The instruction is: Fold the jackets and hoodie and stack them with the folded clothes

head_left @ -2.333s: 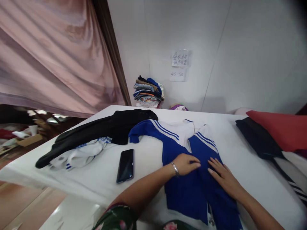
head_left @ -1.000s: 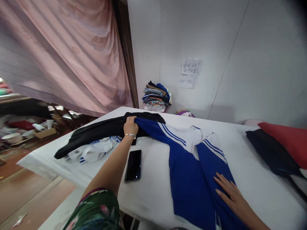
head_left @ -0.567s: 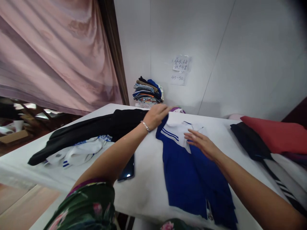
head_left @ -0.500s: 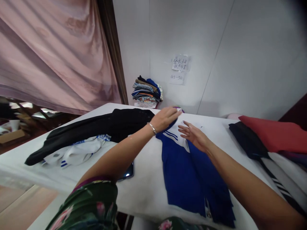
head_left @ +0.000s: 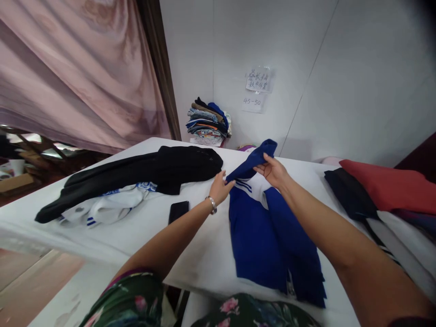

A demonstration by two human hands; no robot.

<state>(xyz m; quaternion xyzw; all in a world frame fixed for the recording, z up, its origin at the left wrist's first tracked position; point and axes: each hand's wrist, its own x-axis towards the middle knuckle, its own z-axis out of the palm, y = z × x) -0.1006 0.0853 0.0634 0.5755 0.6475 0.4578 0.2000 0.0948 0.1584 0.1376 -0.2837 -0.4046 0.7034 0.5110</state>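
A blue and white jacket lies on the white table with its hem toward me and its striped white shoulder part at the far end. My right hand pinches the raised blue collar end, which stands up above the tabletop. At the left side of that same blue piece, my left hand, with a bracelet at the wrist, has its fingers closed on the fabric edge. A dark phone lies to the left of the jacket, partly behind my left forearm.
Left on the table are a black garment and a crumpled white and blue garment. A stack of folded clothes stands by the wall. Red, dark and white garments pile up at right.
The blue collar end has been lifted and spread upward. My right hand has closed on it, while my left hand has moved down and left along its edge.
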